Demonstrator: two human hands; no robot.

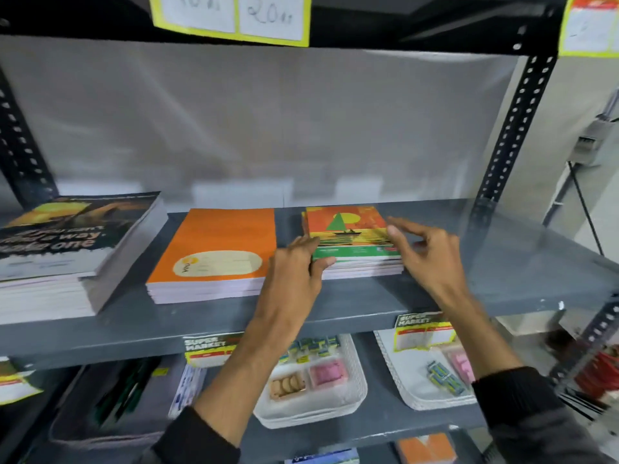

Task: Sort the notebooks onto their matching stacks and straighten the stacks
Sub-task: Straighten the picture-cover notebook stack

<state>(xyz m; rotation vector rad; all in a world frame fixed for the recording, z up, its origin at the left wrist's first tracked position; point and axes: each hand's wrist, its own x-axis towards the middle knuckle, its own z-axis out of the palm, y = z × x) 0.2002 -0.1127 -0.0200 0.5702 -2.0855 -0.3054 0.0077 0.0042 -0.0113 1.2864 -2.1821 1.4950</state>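
A grey shelf (502, 262) holds three notebook stacks. The sailboat stack (351, 242) lies flat at the right, long axis running front to back. The left hand (294, 266) pinches its front-left corner; the right hand (425, 249) hovers beside it, fingers spread, holding nothing.
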